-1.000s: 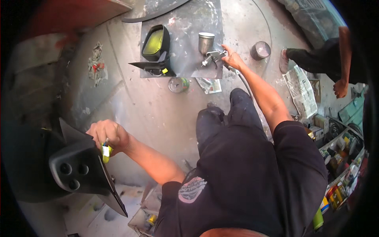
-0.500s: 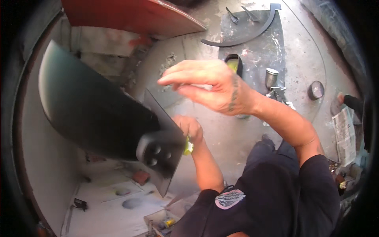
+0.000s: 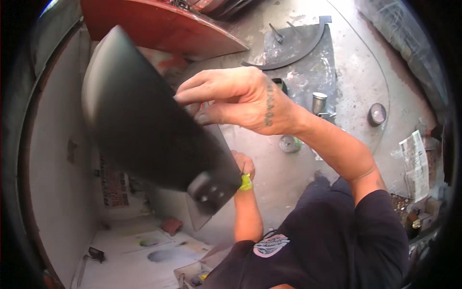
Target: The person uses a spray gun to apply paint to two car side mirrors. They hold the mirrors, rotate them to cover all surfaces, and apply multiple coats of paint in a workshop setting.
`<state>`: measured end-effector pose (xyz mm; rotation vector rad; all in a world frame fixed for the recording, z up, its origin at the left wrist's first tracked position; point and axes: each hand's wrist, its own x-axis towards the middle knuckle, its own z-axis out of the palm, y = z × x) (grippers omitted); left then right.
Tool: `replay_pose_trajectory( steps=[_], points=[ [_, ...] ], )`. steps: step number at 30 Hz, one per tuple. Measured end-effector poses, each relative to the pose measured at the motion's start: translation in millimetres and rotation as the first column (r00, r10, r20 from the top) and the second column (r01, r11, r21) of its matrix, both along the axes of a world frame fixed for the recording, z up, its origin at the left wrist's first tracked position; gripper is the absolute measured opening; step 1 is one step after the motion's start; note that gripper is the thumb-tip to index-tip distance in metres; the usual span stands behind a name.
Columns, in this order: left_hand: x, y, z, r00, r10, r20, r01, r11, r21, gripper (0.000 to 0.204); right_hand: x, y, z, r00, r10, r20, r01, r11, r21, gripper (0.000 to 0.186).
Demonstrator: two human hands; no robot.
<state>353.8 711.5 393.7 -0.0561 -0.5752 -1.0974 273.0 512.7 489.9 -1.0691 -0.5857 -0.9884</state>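
Observation:
A large matte-black curved part (image 3: 139,111) hangs tilted before me, with a rounded lug (image 3: 209,190) pierced by several holes at its lower end. Behind it shows a flat grey flange or plate (image 3: 199,219); I cannot tell whether the two are one piece. My left hand (image 3: 244,164), with a yellow-green band (image 3: 247,182) at its wrist, is closed at the part's lower right edge, fingers partly hidden. My right hand (image 3: 240,98) is at its upper right edge, thumb and fingers bent together. What lies between those fingers is mostly hidden.
A red panel (image 3: 168,31) stands at the far left. On the floor mat (image 3: 308,67) lies a thin curved black strip (image 3: 301,58). Cups (image 3: 319,102) and a round tin (image 3: 377,114) stand to the right, near newspaper (image 3: 415,166). A pale wall (image 3: 55,159) rises at left.
The black part has swung steeper and shifted right, its upper tip rising. My right hand has come left and slightly down, from clear of the part to its edge.

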Motion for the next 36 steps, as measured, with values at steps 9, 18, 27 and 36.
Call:
replay_pose_trajectory(
  steps=[9,18,27,36],
  points=[
    [-14.2,31.2,-5.1,0.61,0.299,0.734,-0.747,0.525,0.407,0.04,-34.0,-10.2,-75.4,0.965,0.085,-0.247,0.002,0.943,0.334,0.022],
    [5.2,71.6,-39.1,0.861,0.478,0.173,-0.497,0.721,0.483,0.038,-43.2,9.3,-111.0,0.987,0.007,-0.163,0.066,0.896,0.44,0.029],
    [-23.7,40.7,6.4,0.826,0.442,0.35,-0.557,0.737,0.384,0.053,-41.5,11.4,-116.0,0.982,-0.018,-0.19,0.114,0.854,0.508,0.031],
    [-3.3,40.5,48.9,0.64,0.49,0.592,-0.634,0.772,0.047,0.047,-39.2,16.6,-63.1,0.996,-0.071,-0.059,0.09,0.891,0.446,0.038]
  ],
)
